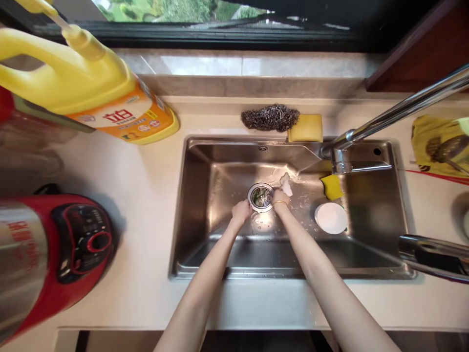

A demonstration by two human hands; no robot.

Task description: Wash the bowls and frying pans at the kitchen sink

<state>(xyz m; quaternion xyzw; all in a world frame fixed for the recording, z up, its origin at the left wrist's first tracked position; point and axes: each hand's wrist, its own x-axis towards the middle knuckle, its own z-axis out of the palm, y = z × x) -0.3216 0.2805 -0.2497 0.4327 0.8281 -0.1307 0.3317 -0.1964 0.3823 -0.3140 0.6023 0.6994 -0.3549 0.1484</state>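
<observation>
Both my arms reach down into a steel sink (198, 205). My left hand (241, 212) rests closed at the left edge of the round drain strainer (260, 196); what its fingers grip is hidden. My right hand (285, 188) sits just right of the strainer, covered in white foam, fingers curled on something I cannot make out. A thin gold bangle circles that wrist. Suds and water lie on the sink floor around the drain.
A white round dish (331, 217) and a yellow sponge (332, 186) lie in the sink's right half under the tap (384, 117). Steel wool (270, 117) and another yellow sponge (305, 128) sit on the back rim. A yellow detergent jug (91, 83) and red cooker (54, 254) stand left.
</observation>
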